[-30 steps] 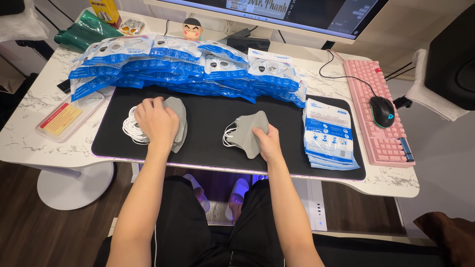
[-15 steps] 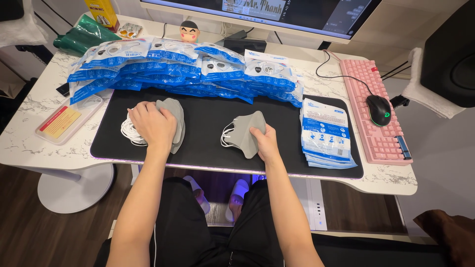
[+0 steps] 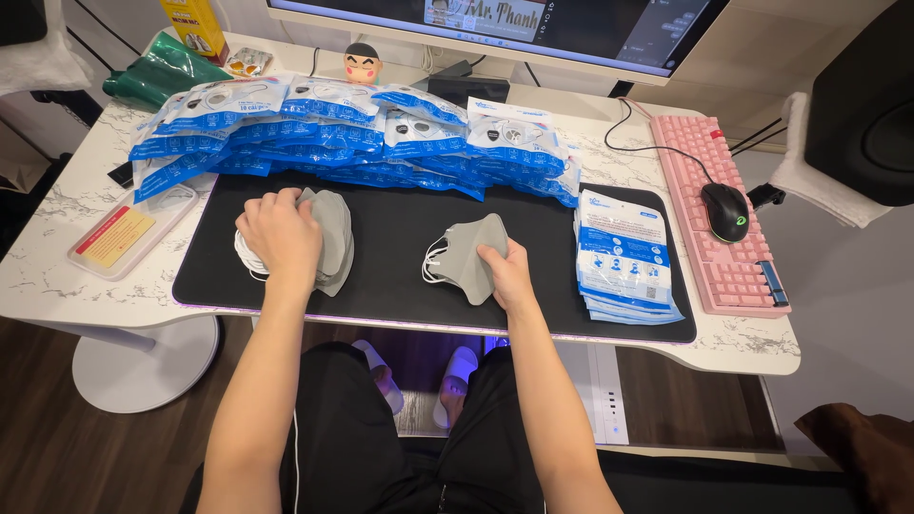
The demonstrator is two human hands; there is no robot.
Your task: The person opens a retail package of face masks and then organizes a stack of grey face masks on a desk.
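My left hand (image 3: 279,233) rests palm down on a small stack of grey folded face masks (image 3: 330,238) with white ear loops, at the left of the black desk mat (image 3: 390,214). My right hand (image 3: 506,273) presses its fingers on the lower edge of a single grey face mask (image 3: 466,259) lying flat in the middle of the mat. Behind both hands stretches a long heap of blue and white mask packets (image 3: 352,133). A neat pile of flat packets (image 3: 624,255) lies on the mat to the right of my right hand.
A pink keyboard (image 3: 724,224) and a black mouse (image 3: 726,211) lie at the right. A monitor base, a small round-headed figurine (image 3: 362,63), a green bag (image 3: 157,76) and a clear flat case (image 3: 129,233) stand around the mat. My knees are under the desk edge.
Both hands stay on their masks. The right hand has shifted slightly on the single mask; the view has moved a little.
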